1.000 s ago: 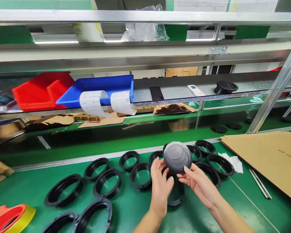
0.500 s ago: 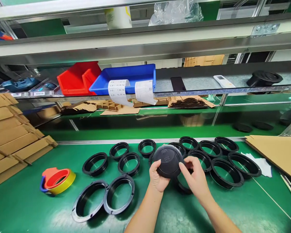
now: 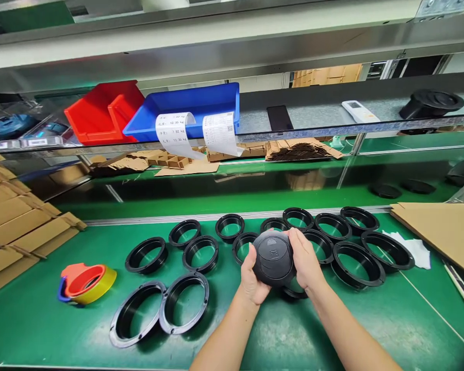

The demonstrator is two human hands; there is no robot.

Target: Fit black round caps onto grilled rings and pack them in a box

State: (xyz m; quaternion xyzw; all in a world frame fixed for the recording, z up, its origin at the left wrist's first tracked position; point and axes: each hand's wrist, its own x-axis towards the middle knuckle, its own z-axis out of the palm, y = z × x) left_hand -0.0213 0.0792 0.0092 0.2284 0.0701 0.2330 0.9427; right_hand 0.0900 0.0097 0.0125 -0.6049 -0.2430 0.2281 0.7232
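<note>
Between my two hands is a round black air vent (image 3: pixel 274 257), its slatted face with a small raised mark turned up toward me. My left hand (image 3: pixel 252 278) grips its left edge, thumb on the rim. My right hand (image 3: pixel 306 260) is closed along the right edge, fingers at the far side; the underside of the vent is hidden. Beneath and around the hands, several black flanged rings (image 3: pixel 358 265) lie on the green table (image 3: pixel 278 340). Two larger-looking rings (image 3: pixel 184 303) overlap at the front left. One ring (image 3: pixel 294 291) is partly covered by the vent and my right hand.
On the left stand a tape dispenser (image 3: pixel 87 283) and stacked cardboard (image 3: pixel 19 226). The shelf above carries a red bin (image 3: pixel 100 116), a blue tray (image 3: pixel 193 100) with paper labels, a phone (image 3: pixel 279 118) and another black vent (image 3: pixel 431 103). Cardboard sheet (image 3: pixel 441 239) lies at right.
My right hand has shifted from fingertips at the vent's lower right to a fuller hold along its right side. The vent has turned slightly. The whole view has tilted down a little.
</note>
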